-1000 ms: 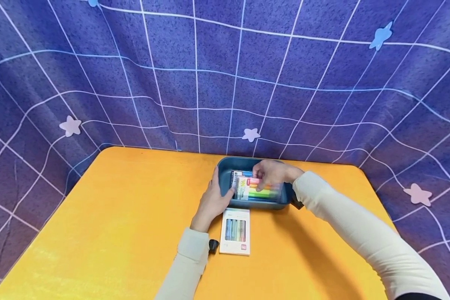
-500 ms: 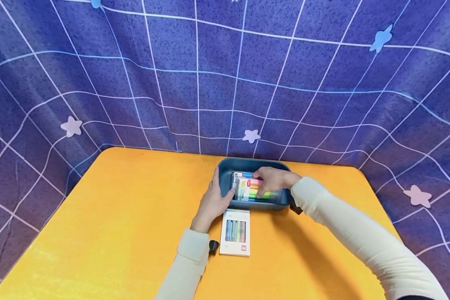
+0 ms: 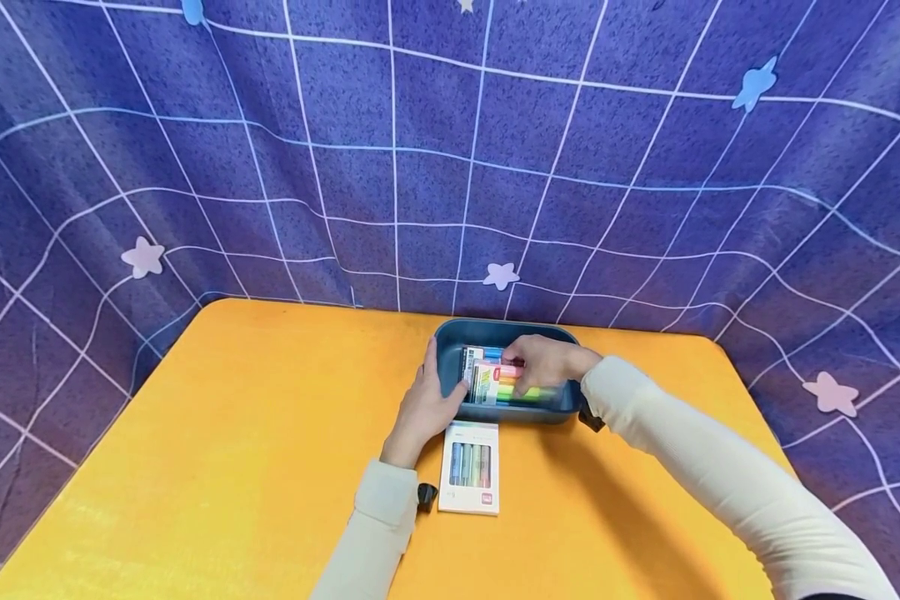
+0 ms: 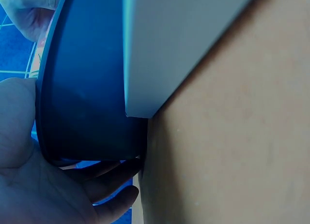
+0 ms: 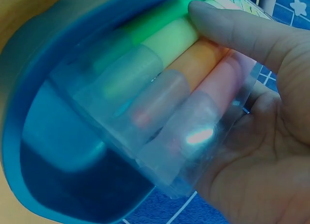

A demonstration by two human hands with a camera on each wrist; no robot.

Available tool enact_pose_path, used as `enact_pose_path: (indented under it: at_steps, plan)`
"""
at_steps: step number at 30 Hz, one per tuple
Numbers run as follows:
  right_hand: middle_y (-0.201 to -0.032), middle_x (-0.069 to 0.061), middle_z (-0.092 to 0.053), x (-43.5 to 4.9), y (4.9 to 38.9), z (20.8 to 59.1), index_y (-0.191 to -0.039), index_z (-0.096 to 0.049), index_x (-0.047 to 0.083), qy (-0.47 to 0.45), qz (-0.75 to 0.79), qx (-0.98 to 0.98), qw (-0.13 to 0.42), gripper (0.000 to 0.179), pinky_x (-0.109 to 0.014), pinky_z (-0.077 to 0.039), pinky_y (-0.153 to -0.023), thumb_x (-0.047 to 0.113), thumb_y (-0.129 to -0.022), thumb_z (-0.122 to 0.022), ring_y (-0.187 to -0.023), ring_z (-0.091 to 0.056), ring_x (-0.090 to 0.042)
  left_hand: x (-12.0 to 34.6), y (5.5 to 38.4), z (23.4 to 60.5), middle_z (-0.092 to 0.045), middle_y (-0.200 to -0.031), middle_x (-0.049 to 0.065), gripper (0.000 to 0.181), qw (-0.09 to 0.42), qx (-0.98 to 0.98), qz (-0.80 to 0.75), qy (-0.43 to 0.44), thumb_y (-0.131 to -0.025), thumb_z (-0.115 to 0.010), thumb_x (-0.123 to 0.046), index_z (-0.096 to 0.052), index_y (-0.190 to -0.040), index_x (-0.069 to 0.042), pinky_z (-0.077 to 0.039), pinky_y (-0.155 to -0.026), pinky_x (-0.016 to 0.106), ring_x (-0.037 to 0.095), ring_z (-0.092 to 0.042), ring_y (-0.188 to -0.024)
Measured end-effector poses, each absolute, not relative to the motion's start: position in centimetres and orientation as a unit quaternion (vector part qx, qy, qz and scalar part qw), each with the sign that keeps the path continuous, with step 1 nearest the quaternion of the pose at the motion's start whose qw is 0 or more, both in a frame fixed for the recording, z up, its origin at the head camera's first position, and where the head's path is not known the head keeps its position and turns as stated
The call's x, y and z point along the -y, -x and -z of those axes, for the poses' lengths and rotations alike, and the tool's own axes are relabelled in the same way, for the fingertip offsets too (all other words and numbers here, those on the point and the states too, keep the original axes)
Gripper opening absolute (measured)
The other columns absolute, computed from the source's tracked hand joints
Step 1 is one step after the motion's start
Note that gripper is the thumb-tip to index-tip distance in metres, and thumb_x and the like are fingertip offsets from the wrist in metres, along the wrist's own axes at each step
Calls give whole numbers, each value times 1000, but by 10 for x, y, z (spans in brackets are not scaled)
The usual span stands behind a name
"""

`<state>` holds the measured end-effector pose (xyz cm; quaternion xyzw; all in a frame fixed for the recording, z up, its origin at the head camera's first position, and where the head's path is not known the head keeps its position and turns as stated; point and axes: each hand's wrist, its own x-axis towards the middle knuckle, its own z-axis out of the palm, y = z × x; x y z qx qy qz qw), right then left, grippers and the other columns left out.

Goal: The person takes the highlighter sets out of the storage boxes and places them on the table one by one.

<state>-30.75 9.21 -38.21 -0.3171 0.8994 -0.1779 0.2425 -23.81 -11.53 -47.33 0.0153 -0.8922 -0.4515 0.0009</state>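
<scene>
A clear pack of highlighters (image 3: 506, 389) in pink, orange, yellow and green lies over another pack (image 3: 492, 353) with a blue item, inside a dark blue bin (image 3: 521, 413). My right hand (image 3: 547, 360) grips the highlighter pack, thumb on its top face and fingers at its far side. In the right wrist view the clear end of the pack is tilted above the bin's floor. My left hand (image 3: 422, 406) holds the bin's left end, its thumb over the rim and its fingers around the outer wall, as the left wrist view shows.
A white box of markers (image 3: 468, 497) with a window lies on the orange table (image 3: 285, 467), right in front of the bin. Behind the table hangs a blue curtain (image 3: 345, 175) with a grid and stars.
My right hand has moved slightly left and settled lower with the highlighter pack into the bin. The left hand keeps its hold on the bin; the view has tilted slightly.
</scene>
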Motion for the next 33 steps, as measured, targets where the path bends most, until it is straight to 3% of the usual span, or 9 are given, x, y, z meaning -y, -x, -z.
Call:
enact_pose_path:
  at_steps: [16,23,33]
  plan:
    - [-79,2,-61,-91,307,376,-91,-69,10,319,158,-907,224,16,-24,-43,-69,5,-79,-79,-71,-50,-12,115,238,474,-23,-169,14,91,-1,892,452,-18,-98,-60,-40,3,-163,-30,-40,-113,63,46,-47,-139]
    - [-70,4,-46,-92,306,363,-80,-60,9,331,157,-908,205,18,-25,-38,-65,3,-78,-77,-66,-43,-12,115,239,474,-23,-168,14,90,-1,894,447,-18,-99,-58,-41,5,-163,-32,-41,-112,63,47,-49,-137]
    - [-68,5,-40,-96,304,360,-75,-55,9,342,175,-902,199,23,-25,-35,-64,2,-78,-77,-65,-40,-11,116,237,477,-24,-168,15,91,-3,893,449,-18,-99,-59,-40,4,-163,-30,-40,-113,62,46,-48,-138]
